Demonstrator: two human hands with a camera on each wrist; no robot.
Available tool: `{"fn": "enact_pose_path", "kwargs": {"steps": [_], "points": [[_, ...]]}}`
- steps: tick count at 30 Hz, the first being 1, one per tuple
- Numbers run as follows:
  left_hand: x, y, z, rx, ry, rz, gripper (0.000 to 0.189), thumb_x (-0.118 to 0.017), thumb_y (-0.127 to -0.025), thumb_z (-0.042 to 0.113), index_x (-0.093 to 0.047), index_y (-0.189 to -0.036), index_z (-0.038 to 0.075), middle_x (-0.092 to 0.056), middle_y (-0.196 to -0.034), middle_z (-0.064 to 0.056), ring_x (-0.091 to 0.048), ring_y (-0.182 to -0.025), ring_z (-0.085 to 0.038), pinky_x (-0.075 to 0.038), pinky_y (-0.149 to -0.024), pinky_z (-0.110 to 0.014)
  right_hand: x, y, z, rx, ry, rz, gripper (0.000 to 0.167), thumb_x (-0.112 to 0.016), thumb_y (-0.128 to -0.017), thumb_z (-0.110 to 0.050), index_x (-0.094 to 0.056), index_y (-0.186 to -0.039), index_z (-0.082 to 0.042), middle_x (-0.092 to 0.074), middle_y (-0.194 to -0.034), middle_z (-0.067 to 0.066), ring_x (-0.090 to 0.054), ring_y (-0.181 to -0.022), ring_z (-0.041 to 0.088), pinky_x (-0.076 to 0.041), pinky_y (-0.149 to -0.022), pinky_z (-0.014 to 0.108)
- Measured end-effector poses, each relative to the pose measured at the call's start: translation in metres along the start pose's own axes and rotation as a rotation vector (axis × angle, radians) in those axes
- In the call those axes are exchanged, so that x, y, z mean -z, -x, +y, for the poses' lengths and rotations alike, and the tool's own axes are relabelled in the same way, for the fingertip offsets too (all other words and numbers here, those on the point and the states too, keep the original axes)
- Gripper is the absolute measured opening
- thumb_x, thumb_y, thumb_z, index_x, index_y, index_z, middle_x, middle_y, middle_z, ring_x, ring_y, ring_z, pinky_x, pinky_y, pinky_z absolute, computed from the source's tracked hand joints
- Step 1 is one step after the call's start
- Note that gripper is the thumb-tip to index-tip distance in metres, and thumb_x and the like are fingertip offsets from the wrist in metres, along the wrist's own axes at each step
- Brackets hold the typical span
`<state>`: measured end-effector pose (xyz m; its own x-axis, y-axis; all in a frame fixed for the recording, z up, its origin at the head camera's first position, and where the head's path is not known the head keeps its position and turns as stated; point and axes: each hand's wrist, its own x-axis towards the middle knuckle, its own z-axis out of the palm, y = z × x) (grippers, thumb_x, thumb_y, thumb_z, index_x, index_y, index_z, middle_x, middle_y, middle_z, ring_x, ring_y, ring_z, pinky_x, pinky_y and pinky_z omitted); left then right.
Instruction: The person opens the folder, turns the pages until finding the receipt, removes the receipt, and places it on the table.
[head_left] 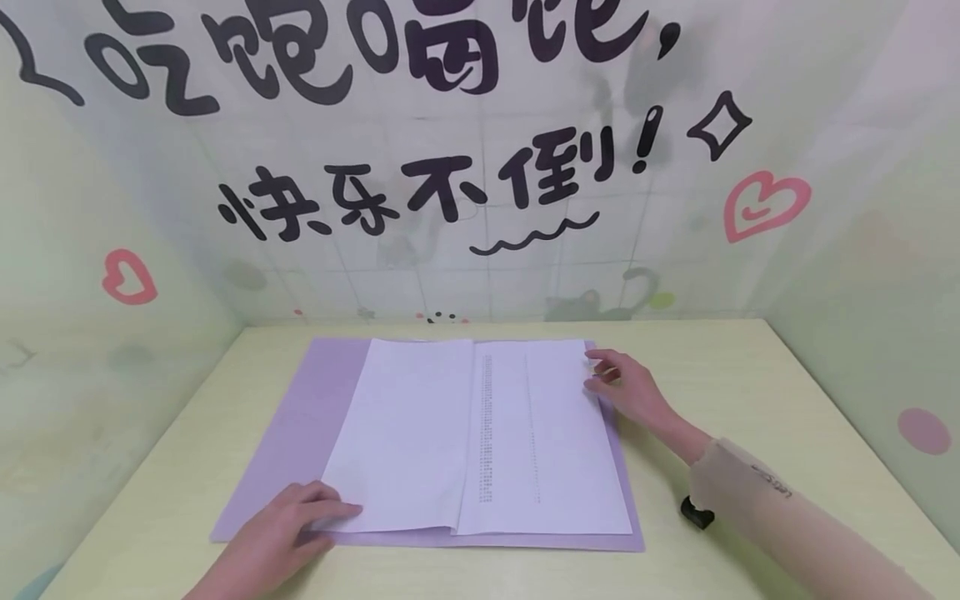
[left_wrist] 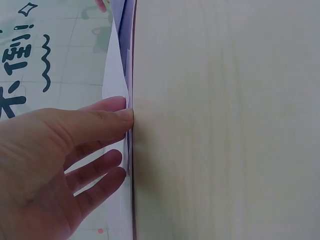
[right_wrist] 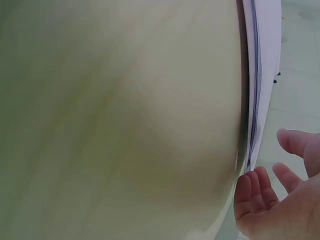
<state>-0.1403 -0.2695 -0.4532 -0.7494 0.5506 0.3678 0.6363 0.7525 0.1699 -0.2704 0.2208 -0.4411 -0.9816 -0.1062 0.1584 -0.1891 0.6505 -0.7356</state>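
A flat, open purple folder (head_left: 300,442) lies across the lower middle of the head view, beneath spread white paper pages (head_left: 420,433), left blank, right printed in columns.

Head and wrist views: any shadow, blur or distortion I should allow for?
Head: fairly even light, purple folder clear, page print too fine to read. Left wrist: soft shadow on the tabletop beside the left hand. Right wrist: tabletop soft, shaded greenish; folder edge bows, perhaps lens distortion.
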Motion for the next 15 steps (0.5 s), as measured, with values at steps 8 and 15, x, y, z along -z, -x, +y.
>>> {"fn": "enact_pose_path", "kwargs": {"steps": [8, 15], "points": [[-0.001, 0.002, 0.0, 0.008, 0.005, 0.018, 0.045, -0.086, -0.065, 0.008, -0.074, -0.104, 0.028, -0.064, -0.098, 0.012, -0.059, -0.086, -0.008, -0.055, -0.072, -0.028, 0.002, -0.004, 0.005, -0.064, 0.071, -0.071, 0.052, -0.072, -0.088, -0.015, -0.054, -0.134, 0.002, -0.065, -0.106, 0.02, -0.062, -0.098, 0.03, -0.053, -0.087, 0.039], [0.0, 0.003, 0.002, 0.035, 0.005, -0.002, 0.043, -0.086, -0.067, 0.009, -0.075, -0.104, 0.028, -0.064, -0.098, 0.012, -0.059, -0.086, -0.007, -0.055, -0.072, -0.028, 0.006, -0.01, 0.005, -0.11, 0.087, -0.153, 0.053, -0.075, -0.086, -0.018, -0.056, -0.131, 0.004, -0.063, -0.109, 0.019, -0.06, -0.099, 0.028, -0.052, -0.086, 0.035]]}}
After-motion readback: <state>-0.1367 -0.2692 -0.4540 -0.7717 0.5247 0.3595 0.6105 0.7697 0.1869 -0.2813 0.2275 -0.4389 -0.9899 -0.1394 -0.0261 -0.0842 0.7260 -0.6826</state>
